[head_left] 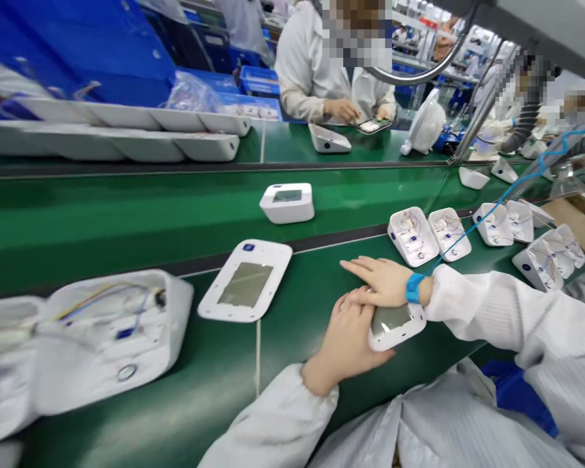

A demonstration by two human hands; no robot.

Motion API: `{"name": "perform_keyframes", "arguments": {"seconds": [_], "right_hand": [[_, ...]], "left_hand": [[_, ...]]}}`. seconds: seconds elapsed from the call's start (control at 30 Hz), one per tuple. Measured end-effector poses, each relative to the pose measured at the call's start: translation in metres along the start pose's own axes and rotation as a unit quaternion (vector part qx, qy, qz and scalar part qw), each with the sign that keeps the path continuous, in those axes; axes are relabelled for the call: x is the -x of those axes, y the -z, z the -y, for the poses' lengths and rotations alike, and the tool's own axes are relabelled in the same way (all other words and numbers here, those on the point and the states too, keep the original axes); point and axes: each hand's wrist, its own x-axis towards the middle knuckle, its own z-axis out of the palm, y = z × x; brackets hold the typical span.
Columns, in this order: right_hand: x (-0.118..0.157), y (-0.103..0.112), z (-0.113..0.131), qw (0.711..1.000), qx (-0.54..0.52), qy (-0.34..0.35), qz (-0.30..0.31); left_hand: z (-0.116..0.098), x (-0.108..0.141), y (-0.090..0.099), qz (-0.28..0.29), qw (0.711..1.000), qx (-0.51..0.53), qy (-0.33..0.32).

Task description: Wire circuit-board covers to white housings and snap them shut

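A white front panel with a grey display window [392, 322] lies in front of me at the bench's near side. My left hand [344, 338] grips its left end, thumb along the lower edge and fingers over the top. Above it, my right hand [383, 281] stretches its fingers out flat to the left, partly covering the panel and touching or nearly touching my left fingers. A blue wrist strap [414, 287] with a coiled cord is on my right wrist. Another white panel [246, 281] with a display window lies to the left.
Open white housings with wires stand at the left [112, 338] and right [413, 235]. A closed white device [287, 203] sits on the green conveyor belt [127, 214]. Across it, a co-worker's hands [342, 110] handle a panel near a small fan [426, 123]. Stacked white housings [205, 146] line the far left.
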Motion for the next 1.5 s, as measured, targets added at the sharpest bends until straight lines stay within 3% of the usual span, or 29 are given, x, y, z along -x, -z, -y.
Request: {"name": "perform_keyframes", "arguments": {"seconds": [0.13, 0.2, 0.3, 0.43, 0.53, 0.6, 0.73, 0.83, 0.93, 1.03, 1.13, 1.23, 1.3, 1.4, 1.5], "right_hand": [[-0.004, -0.006, -0.012, 0.994, -0.094, -0.043, -0.026], [-0.002, -0.005, -0.02, 0.968, -0.218, -0.082, -0.087], [0.018, 0.001, -0.026, 0.917, -0.349, -0.11, -0.16], [0.064, 0.012, -0.017, 0.95, -0.284, -0.064, -0.112], [0.082, 0.013, -0.006, 0.966, -0.18, -0.015, -0.187], [0.081, 0.01, -0.003, 0.964, -0.127, 0.03, -0.233], [0.063, -0.001, -0.01, 0.96, -0.118, 0.066, -0.244], [0.044, -0.012, -0.019, 0.955, -0.169, 0.046, -0.24], [0.02, -0.016, -0.029, 0.942, -0.243, -0.006, -0.231], [-0.021, -0.004, -0.044, 0.91, -0.3, -0.125, -0.259], [-0.077, 0.018, -0.062, 0.86, -0.325, -0.286, -0.269], [-0.127, 0.034, -0.075, 0.855, -0.321, -0.321, -0.25], [-0.145, 0.039, -0.08, 0.865, -0.3, -0.321, -0.242], [-0.141, 0.045, -0.084, 0.893, -0.244, -0.308, -0.218], [-0.11, 0.064, -0.096, 0.925, -0.139, -0.282, -0.215]], "left_hand": [[-0.003, -0.004, 0.006, 0.015, 0.999, 0.028, 0.006], [-0.004, -0.003, 0.007, -0.001, 1.0, 0.027, 0.007], [0.0, 0.002, 0.008, -0.062, 0.997, -0.005, -0.041], [0.011, 0.011, 0.007, -0.168, 0.977, -0.062, -0.114], [0.018, 0.013, 0.01, -0.244, 0.961, -0.03, -0.123], [0.024, 0.012, 0.016, -0.292, 0.951, 0.053, -0.086], [0.037, 0.01, 0.029, -0.274, 0.92, 0.278, 0.045], [0.045, 0.007, 0.032, -0.271, 0.896, 0.335, 0.11], [0.053, 0.0, 0.03, -0.312, 0.866, 0.357, 0.157], [0.062, -0.008, 0.03, -0.371, 0.833, 0.375, 0.166], [0.074, -0.011, 0.035, -0.372, 0.865, 0.303, 0.146], [0.087, -0.008, 0.043, -0.347, 0.916, 0.136, 0.151], [0.097, -0.004, 0.049, -0.319, 0.929, 0.027, 0.187], [0.108, 0.002, 0.056, -0.26, 0.909, -0.087, 0.314], [0.114, 0.005, 0.059, -0.206, 0.875, -0.128, 0.418]]}}
